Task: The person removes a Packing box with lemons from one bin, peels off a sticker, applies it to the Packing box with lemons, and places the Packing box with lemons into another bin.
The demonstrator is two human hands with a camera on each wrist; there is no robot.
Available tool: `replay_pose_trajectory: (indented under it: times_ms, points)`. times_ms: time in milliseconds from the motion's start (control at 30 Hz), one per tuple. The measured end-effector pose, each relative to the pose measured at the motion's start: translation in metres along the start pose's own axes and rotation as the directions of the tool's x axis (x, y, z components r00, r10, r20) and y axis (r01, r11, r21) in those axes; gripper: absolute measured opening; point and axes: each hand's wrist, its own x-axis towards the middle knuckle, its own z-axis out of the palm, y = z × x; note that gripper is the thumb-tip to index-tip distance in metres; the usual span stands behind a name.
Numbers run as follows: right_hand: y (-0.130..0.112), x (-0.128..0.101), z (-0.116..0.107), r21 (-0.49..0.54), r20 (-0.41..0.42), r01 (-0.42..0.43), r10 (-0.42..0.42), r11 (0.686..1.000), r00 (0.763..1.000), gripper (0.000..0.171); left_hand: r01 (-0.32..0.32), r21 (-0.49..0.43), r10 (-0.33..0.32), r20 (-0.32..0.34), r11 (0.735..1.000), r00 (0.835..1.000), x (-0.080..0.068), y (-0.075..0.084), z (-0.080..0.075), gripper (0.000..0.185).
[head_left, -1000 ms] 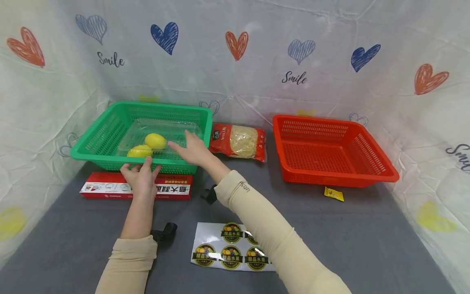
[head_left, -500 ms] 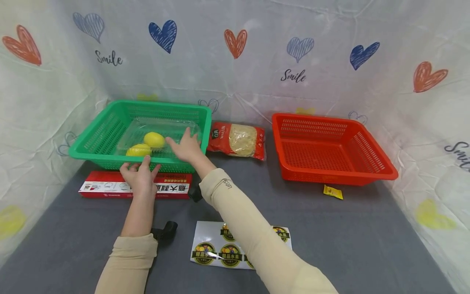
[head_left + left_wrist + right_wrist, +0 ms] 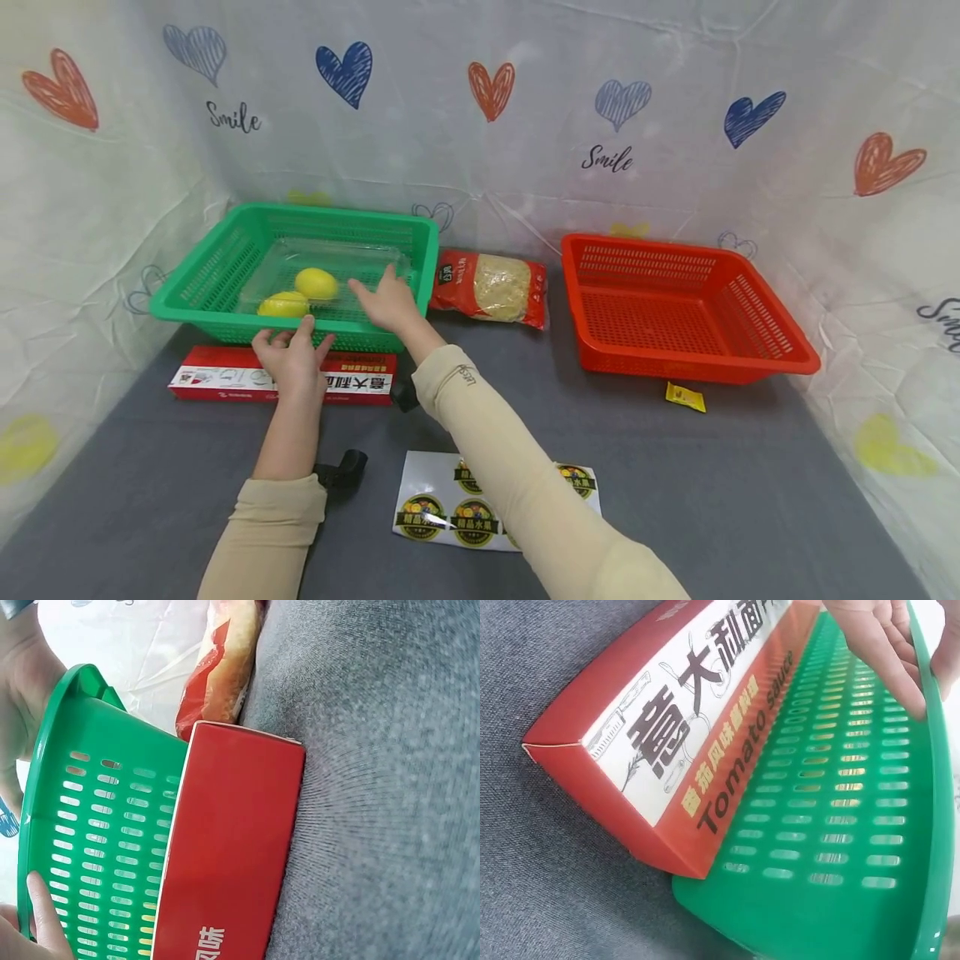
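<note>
In the head view my left hand (image 3: 295, 358) is at the front rim of the green basket (image 3: 225, 325), its fingers bent at the edge. The left wrist view shows a finger (image 3: 46, 919) on the outer side of the rim and others beyond it. My right hand (image 3: 393, 304) reaches over the basket's front right part, index finger and thumb extended and apart above a clear plastic container (image 3: 341, 254). Two yellow, lemon-like fruits (image 3: 317, 284) lie within the container's outline, the nearer one (image 3: 283, 304) beside the front rim.
Close in front of the basket lies a red-and-white box (image 3: 360, 383) marked Tomato sauce. A red food packet (image 3: 491, 287) lies between the green basket and a red basket (image 3: 697, 362). Nearer are a small yellow sachet (image 3: 686, 397) and a sticker sheet (image 3: 431, 475), partly under the right sleeve.
My right wrist and forearm have shifted left, so the sleeve covers a different part of the sticker sheet. The left hand stays at the front rim; the fruits have not moved.
</note>
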Motion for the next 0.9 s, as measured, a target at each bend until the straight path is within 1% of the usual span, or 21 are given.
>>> replay_pose_trajectory:
  times_ms: [100,233,367,433,567,733,900]
  points:
    - [0.002,0.001,-0.002,0.008,0.012,0.020,-0.021,1.000,1.000,0.078,0.000,0.010,0.000,-0.006,1.000,1.000,0.000,0.000,0.000,0.058]
    - [0.002,0.004,-0.004,0.019,0.034,0.015,-0.016,1.000,0.999,0.076,0.006,0.007,-0.006,-0.016,1.000,1.000,0.000,-0.001,0.000,0.060]
    - [0.002,0.006,-0.006,0.059,0.053,-0.024,0.021,0.998,0.998,0.077,-0.005,0.023,0.005,-0.019,1.000,1.000,0.000,-0.002,0.000,0.060]
    - [0.003,0.008,-0.006,0.107,0.067,-0.058,0.051,0.993,0.996,0.078,-0.011,0.032,0.012,-0.017,0.999,1.000,-0.001,-0.001,0.001,0.060]
    - [0.003,0.011,-0.006,0.180,0.099,-0.119,0.102,0.976,0.990,0.080,0.005,0.016,-0.005,-0.010,1.000,1.000,-0.001,-0.001,0.001,0.060]
    - [0.002,0.013,-0.006,0.199,0.119,-0.129,0.107,0.972,0.987,0.079,0.014,-0.012,-0.014,-0.004,1.000,1.000,-0.001,0.001,0.000,0.060]
    - [-0.001,0.014,-0.006,0.239,0.135,-0.160,0.130,0.958,0.982,0.080,0.011,-0.001,-0.011,0.003,1.000,1.000,-0.001,0.002,0.000,0.060]
